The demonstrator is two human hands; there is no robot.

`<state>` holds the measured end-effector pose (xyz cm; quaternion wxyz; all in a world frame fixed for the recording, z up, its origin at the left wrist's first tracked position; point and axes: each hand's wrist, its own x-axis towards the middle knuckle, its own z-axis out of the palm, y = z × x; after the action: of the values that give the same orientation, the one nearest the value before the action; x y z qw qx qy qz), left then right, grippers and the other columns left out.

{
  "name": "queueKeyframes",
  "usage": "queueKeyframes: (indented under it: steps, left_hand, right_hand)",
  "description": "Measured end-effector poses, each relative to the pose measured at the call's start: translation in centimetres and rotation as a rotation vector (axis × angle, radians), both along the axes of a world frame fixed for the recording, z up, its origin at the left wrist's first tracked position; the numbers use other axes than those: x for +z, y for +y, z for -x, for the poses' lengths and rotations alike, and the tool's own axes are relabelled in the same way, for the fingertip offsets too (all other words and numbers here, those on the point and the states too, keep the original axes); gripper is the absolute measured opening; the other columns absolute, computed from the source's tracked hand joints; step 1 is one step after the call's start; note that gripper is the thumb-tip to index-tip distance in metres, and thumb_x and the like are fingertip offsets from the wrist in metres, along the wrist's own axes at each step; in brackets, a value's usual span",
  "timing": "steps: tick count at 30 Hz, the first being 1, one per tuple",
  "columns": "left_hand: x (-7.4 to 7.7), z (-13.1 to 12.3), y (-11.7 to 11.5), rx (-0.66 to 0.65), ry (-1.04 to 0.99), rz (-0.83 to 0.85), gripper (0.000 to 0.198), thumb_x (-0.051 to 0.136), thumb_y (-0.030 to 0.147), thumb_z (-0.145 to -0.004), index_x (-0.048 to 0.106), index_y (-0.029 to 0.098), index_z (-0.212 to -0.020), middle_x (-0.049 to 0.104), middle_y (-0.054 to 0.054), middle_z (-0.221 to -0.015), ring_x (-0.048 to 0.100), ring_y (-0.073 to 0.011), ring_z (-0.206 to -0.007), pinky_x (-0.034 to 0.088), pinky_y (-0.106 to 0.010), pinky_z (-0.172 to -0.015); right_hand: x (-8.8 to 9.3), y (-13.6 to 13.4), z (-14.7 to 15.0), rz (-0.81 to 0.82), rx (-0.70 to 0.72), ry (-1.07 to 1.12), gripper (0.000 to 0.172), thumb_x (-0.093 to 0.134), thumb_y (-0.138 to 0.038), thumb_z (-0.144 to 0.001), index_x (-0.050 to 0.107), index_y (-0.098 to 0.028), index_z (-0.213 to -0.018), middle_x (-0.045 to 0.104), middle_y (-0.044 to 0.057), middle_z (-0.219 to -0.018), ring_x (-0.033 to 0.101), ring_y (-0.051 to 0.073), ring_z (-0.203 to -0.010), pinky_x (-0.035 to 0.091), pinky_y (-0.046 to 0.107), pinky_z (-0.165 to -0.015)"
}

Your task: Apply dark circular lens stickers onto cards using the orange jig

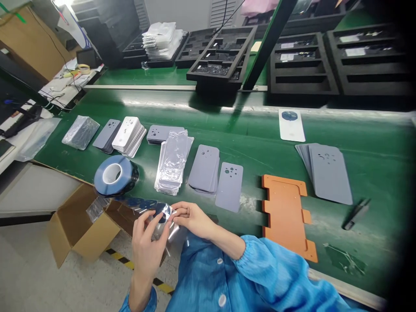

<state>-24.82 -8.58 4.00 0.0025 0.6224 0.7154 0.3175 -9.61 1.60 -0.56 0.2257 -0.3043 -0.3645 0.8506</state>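
Basically, left hand [147,245] and right hand [196,219] both pinch film strip [143,203]; lengthwise, it trails rightward from blue roll [112,190] (left hand nearer).

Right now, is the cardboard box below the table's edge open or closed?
Open: the cardboard box has its flaps spread outward, and its inside can be seen.

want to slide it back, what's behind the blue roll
Behind the blue roll are a stack of grey plates and a stack of white plates, with green bench showing in between. The roll hides what lies right behind it.
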Motion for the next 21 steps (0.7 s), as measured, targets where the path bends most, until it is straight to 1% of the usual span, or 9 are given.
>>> queueKeyframes:
  steps: [2,4,7,9,11,13,16,18,21]
  left_hand:
    - [-0.2,-0.1,-0.1,0.051,-0.112,-0.093,0.021,0.07,0.024,-0.088,0.072,0.024,-0.109,0.064,-0.009,-0.113,0.064,-0.023,-0.097,0.055,-0.035,-0.076]
    - [-0.4,-0.2,-0.3,0.119,-0.2,-0.198,0.016,0.069,0.019,-0.088,0.071,0.022,-0.103,0.063,-0.007,-0.106,0.063,-0.0182,-0.085,0.053,-0.03,-0.069]
    - [-0.6,-0.4,-0.3,0.148,-0.234,-0.232,0.009,0.071,0.018,-0.086,0.07,0.02,-0.095,0.063,-0.005,-0.097,0.06,-0.0141,-0.074,0.051,-0.028,-0.065]
    - [-0.8,-0.6,-0.2,0.124,-0.263,-0.199,0.007,0.069,0.02,-0.088,0.068,0.019,-0.094,0.065,-0.006,-0.097,0.063,-0.0164,-0.08,0.052,-0.028,-0.067]
    - [-0.9,-0.8,-0.2,0.138,-0.281,-0.155,0.008,0.069,0.026,-0.088,0.067,0.019,-0.092,0.067,-0.006,-0.095,0.064,-0.0182,-0.084,0.052,-0.028,-0.068]
    - [-0.7,-1.0,-0.2,0.2,-0.268,-0.052,0.015,0.071,0.034,-0.087,0.065,0.02,-0.089,0.066,-0.003,-0.084,0.062,-0.0155,-0.073,0.049,-0.026,-0.063]
    - [-0.2,-1.0,-0.3,0.237,-0.251,0.161,0.025,0.072,0.044,-0.085,0.061,0.021,-0.085,0.052,0.006,-0.061,0.05,-0.0113,-0.054,0.043,-0.023,-0.055]
    - [0.1,-0.9,-0.5,0.228,-0.258,0.249,0.028,0.072,0.047,-0.084,0.062,0.022,-0.09,0.051,0.008,-0.056,0.05,-0.0114,-0.051,0.043,-0.022,-0.055]
    - [0.2,-0.8,-0.7,0.239,-0.287,0.268,0.038,0.071,0.049,-0.084,0.064,0.022,-0.109,0.059,0.006,-0.061,0.056,-0.013,-0.055,0.048,-0.024,-0.06]
  right_hand:
    - [0.2,0.2,-0.2,0.064,-0.023,-0.002,0.044,0.082,-0.023,-0.068,0.066,-0.015,-0.108,0.077,0.003,-0.085,0.066,0.011,-0.06,0.048,0.025,-0.059]
    - [0.4,0.3,-0.4,0.12,-0.043,-0.006,0.049,0.081,-0.023,-0.068,0.065,-0.015,-0.113,0.077,0.002,-0.085,0.061,0.008,-0.053,0.041,0.022,-0.052]
    - [0.7,0.4,-0.8,0.155,-0.044,0.009,0.052,0.08,-0.021,-0.068,0.064,-0.014,-0.116,0.077,0.003,-0.086,0.056,0.006,-0.049,0.037,0.021,-0.048]
    - [0.7,0.3,-0.9,0.154,-0.029,0.029,0.053,0.079,-0.022,-0.069,0.064,-0.015,-0.119,0.076,0.002,-0.087,0.054,0.006,-0.048,0.036,0.021,-0.047]
    - [0.6,0.1,-0.9,0.115,-0.037,0.032,0.055,0.078,-0.022,-0.07,0.062,-0.016,-0.123,0.075,0.002,-0.09,0.053,0.005,-0.047,0.039,0.022,-0.048]
    - [0.4,-0.2,-0.8,0.038,-0.058,0.01,0.058,0.077,-0.021,-0.072,0.06,-0.019,-0.128,0.075,0.002,-0.096,0.054,0.005,-0.048,0.044,0.024,-0.051]
    - [0.2,-0.5,-0.6,-0.071,-0.058,-0.038,0.059,0.072,-0.019,-0.075,0.057,-0.021,-0.133,0.074,0.005,-0.106,0.058,0.006,-0.05,0.047,0.024,-0.053]
    - [0.2,-0.7,-0.6,-0.115,-0.049,-0.058,0.058,0.068,-0.018,-0.077,0.057,-0.021,-0.134,0.074,0.005,-0.109,0.058,0.005,-0.05,0.047,0.024,-0.053]
    - [0.5,-0.8,-0.5,-0.141,-0.051,-0.064,0.056,0.065,-0.017,-0.077,0.057,-0.022,-0.133,0.074,0.005,-0.108,0.057,0.006,-0.051,0.048,0.024,-0.054]
